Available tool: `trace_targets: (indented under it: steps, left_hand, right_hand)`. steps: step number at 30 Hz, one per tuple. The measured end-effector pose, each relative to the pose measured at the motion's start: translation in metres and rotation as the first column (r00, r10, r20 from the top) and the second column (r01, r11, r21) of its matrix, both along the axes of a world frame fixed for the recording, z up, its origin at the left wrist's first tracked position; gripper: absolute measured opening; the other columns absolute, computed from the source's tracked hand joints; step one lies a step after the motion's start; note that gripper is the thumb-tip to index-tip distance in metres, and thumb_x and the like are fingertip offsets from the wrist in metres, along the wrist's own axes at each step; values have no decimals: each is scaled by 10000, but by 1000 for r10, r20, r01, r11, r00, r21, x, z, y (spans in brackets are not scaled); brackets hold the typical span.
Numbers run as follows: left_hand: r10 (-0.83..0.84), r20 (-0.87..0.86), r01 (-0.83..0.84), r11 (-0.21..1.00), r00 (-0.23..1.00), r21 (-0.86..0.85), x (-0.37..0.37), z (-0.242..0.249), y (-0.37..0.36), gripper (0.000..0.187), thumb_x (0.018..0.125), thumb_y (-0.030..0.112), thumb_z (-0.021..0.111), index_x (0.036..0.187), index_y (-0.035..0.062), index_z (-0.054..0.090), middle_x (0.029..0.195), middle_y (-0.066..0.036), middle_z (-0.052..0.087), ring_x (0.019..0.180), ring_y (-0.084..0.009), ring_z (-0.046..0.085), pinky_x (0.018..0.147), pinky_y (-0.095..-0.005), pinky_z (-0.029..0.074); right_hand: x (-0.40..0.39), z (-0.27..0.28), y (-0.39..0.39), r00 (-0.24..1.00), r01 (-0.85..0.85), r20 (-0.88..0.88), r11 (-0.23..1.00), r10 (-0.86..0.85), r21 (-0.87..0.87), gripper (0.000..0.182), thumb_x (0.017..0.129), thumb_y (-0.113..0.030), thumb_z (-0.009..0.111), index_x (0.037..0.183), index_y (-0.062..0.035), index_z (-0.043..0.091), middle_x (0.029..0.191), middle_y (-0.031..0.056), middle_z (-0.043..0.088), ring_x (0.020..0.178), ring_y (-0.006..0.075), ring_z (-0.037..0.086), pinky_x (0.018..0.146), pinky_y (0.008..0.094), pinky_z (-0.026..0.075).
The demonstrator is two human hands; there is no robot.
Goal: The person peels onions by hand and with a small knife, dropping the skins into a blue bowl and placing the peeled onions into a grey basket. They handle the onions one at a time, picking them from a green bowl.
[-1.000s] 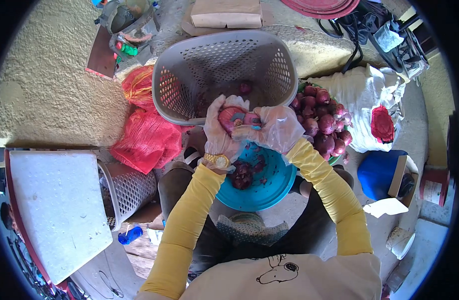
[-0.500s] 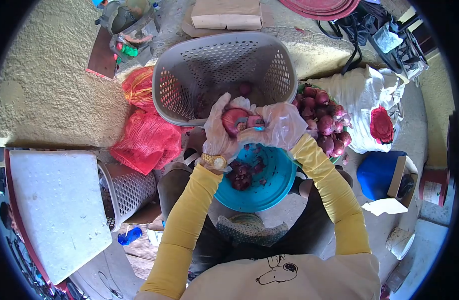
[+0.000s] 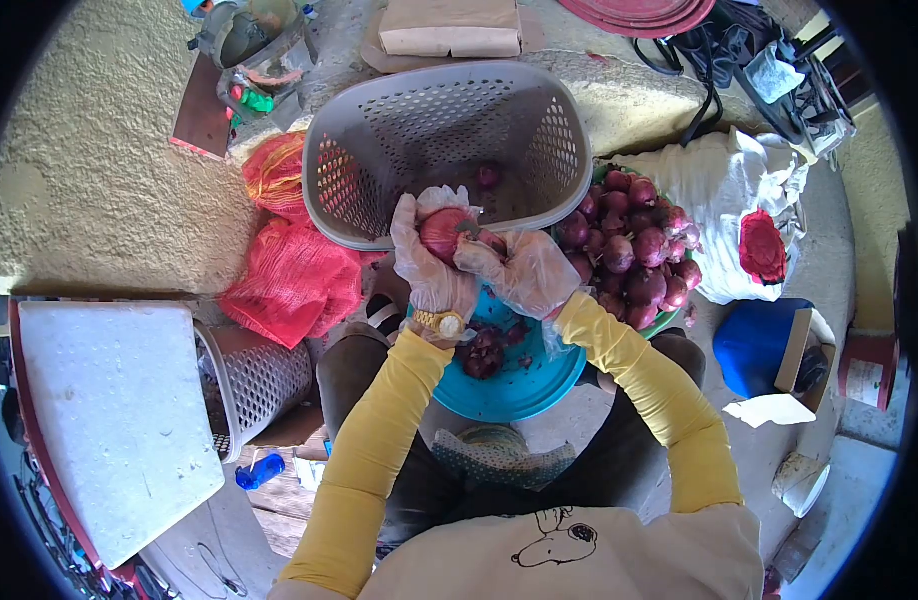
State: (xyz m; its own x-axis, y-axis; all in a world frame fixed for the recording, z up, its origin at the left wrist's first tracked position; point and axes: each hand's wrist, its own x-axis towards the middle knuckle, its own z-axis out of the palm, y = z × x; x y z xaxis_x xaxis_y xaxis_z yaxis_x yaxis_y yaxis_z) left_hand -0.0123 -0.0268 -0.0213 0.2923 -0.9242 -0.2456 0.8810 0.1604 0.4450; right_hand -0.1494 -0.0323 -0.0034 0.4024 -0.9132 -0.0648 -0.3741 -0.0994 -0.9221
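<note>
the left hand (image 3: pixel 429 272) grips an onion (image 3: pixel 440 238); what the right hand (image 3: pixel 531 272) holds is unclear. peeling seems underway, calling next for steady turning.

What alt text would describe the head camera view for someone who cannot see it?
A gloved left hand holds a red onion, the gloved right hand close against it, over a blue basin with dark red scraps. Beyond stands a grey basket; to the right, a heap of red onions.
</note>
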Motion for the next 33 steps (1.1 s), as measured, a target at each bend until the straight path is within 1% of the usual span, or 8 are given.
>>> trace_targets:
  steps: [5,9,12,19,25,28,30,33]
  left_hand:
    - [-487,-122,491,871,865,11,23,20,-3,294,1039,283,601,1108,-2,630,1107,-150,655,1100,-309,634,1050,-443,522]
    - [-417,70,417,853,906,-314,9,-3,6,265,1031,221,607,1148,-17,614,1073,-151,670,1104,-291,630,1079,-429,506]
    - [-483,-260,439,873,836,-212,15,-15,-6,208,1018,211,614,1098,20,629,1051,-127,670,1082,-282,632,1094,-440,494]
    - [-221,-141,220,975,965,-29,9,-12,-5,229,1001,271,630,1033,45,640,1018,-85,663,1056,-273,633,1081,-467,496]
    - [-106,-56,103,993,993,-60,6,4,1,271,1013,309,625,1054,42,642,1032,-81,671,1091,-276,641,1014,-463,527]
    - [-230,-51,228,973,972,-37,15,8,-1,291,1012,325,638,1084,44,646,1063,-91,676,1088,-284,641,979,-447,542]
    - [-474,-115,476,879,873,-12,24,15,-4,286,1015,245,649,1202,31,613,1139,-111,675,1136,-287,636,1008,-425,545]
    - [-340,87,340,940,936,15,5,28,9,242,1015,251,632,1080,19,633,1029,-100,673,1008,-295,651,977,-430,538]
  right_hand:
    - [-30,27,-27,923,-155,-385,937,24,-313,600,765,-672,818,990,-116,793,735,146,716,666,365,701,615,424,559]
    - [-30,30,-22,886,-218,-464,878,-6,-426,738,709,-836,722,1024,-173,793,714,138,711,687,378,715,643,459,575]
    - [-26,17,-21,860,-169,-508,913,-47,-371,766,719,-834,716,978,-116,790,698,159,703,690,383,715,643,460,575]
    - [-14,5,-10,958,-49,-286,991,11,-127,599,837,-611,807,1020,-41,789,740,131,724,627,231,657,646,365,543]
    - [-5,5,-4,1000,-3,27,1000,3,23,670,850,-676,738,965,-17,778,757,245,694,736,410,697,696,445,542]
    - [-18,13,-16,984,-77,-162,997,72,-26,495,909,-527,777,1040,-49,792,769,112,742,637,186,631,661,356,540]
    - [-27,24,-26,942,-138,-332,949,38,-283,658,790,-738,741,1039,-131,795,759,182,721,726,402,711,697,457,573]
    - [-28,32,-20,905,-198,-426,894,9,-401,697,746,-808,717,1022,-172,791,731,150,720,691,395,711,647,464,577]
